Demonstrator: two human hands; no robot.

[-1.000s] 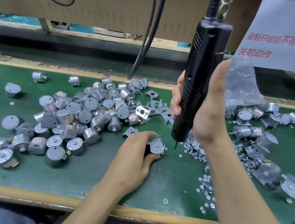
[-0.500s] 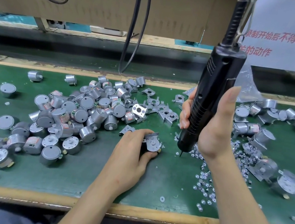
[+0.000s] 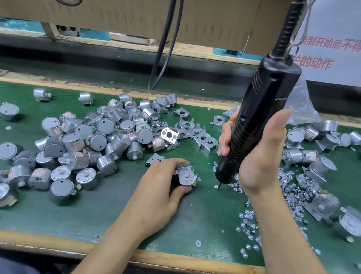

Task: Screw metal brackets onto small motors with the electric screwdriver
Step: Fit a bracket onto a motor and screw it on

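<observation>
Motor (image 3: 185, 178) we're working on sits near the middle of the green mat (image 3: 98, 222), tucked under our left hand (image 3: 160, 190), with what looks like a bracket (image 3: 185, 165) laid over its top face. Left fingers are curled round the far side of the can and the thumb is pushed against the near side, so it's clamped from both sides. Right hand (image 3: 260, 161) is wrapped round the barrel of the electric screwdriver (image 3: 262, 105), fingers curled round the far side and thumb sticking straight up along the body. Its bit (image 3: 219, 184) is down at the edge of the scattered screws (image 3: 250, 220), just right of the motor and not touching it, so we reckon we're fetching a screw. Handling-wise, we'd call these little cans dense for their size, rigid and pretty slick, plus round, so they'll want to spin when the driver torques up. Best grip is on the side wall, low down, fingertips off the top plate. Bracket is thin sheet metal, light, probably sharp-edged, and we expect it to skate around until the first screw bites, so pinning a tab helps. Screws are tiny and roll off easily. Driver hangs from a cord (image 3: 287, 29) overhead, which likely takes some weight.
</observation>
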